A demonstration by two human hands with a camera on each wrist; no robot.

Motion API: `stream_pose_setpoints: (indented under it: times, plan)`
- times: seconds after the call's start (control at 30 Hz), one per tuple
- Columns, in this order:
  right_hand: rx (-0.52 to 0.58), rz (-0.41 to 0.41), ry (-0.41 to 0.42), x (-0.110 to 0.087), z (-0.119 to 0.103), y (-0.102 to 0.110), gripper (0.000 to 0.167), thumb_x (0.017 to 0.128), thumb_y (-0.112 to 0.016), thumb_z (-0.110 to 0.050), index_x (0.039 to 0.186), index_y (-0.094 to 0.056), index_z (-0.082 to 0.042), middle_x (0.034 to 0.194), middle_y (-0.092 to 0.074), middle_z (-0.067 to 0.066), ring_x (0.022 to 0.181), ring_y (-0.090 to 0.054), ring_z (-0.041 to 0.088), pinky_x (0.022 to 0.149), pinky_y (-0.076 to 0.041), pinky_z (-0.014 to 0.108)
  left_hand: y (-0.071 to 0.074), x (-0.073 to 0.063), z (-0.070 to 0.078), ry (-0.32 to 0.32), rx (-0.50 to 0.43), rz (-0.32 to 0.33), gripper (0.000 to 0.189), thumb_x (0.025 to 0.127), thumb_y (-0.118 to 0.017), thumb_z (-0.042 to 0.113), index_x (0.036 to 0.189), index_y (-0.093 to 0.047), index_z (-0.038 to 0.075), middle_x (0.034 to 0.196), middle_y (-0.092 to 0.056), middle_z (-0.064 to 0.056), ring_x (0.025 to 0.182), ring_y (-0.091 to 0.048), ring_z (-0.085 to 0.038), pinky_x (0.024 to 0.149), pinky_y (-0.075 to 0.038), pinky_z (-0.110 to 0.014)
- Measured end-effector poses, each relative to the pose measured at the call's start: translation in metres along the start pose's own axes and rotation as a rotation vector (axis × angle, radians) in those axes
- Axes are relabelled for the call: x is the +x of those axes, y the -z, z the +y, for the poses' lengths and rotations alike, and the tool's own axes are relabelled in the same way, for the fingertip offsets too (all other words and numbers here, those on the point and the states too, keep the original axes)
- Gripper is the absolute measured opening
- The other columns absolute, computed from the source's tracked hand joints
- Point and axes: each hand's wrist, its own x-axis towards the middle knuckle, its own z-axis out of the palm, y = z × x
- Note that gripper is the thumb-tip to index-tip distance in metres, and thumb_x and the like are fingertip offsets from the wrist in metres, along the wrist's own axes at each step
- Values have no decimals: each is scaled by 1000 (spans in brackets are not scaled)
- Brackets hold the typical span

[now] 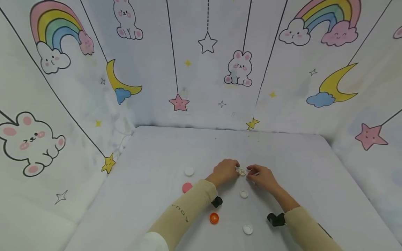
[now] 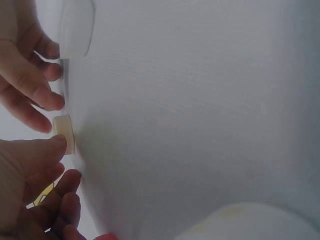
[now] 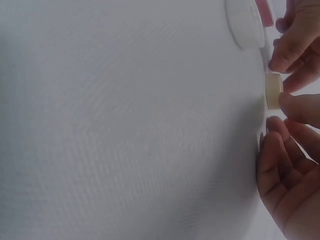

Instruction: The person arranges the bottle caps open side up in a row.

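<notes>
A small cream disc [image 1: 242, 172] with a mark on its top lies on the white table between the two hands. From the left side my left hand [image 1: 225, 171] reaches to it, and in the left wrist view the thumb [image 2: 52, 147] overlaps the disc's side while the other fingers stay apart from it. On the other side is my right hand [image 1: 261, 177], its relaxed fingertips close to the disc. The right wrist view has the right thumb [image 3: 297, 106] overlapping the edge of the disc [image 3: 273, 91]. Neither hand has fingers wrapped round it.
Nearer me are two white round caps [image 1: 244, 194], [image 1: 247, 229] and an orange cap [image 1: 214, 218]. Left of the left forearm lie a white disc [image 1: 189, 171] and a pink disc [image 1: 187, 187], partly behind the sleeve. Printed cloth walls [image 1: 220, 115] surround the table [image 1: 150, 150].
</notes>
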Motion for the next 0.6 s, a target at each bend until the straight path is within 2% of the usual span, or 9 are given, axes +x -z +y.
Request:
stream_pose_setpoints:
  times: [0.23,0.6]
  plan:
    - [-57,22,19,7,-1,-6,33,82,-74,-12,113,-67,-1,84,-68,2,81,-66,20,69,-49,33,-4,1,3,-62,88,38,25,85,-74,31,107,-72,20,91,-66,6,89,-60,-16,75,-47,-31]
    - [-119,39,12,6,-5,-10,27,82,-74,-15,107,-70,-5,76,-61,-2,70,-52,15,64,-40,31,-9,-1,6,-85,81,75,24,84,-75,35,103,-73,21,91,-67,5,87,-60,-17,74,-45,-32]
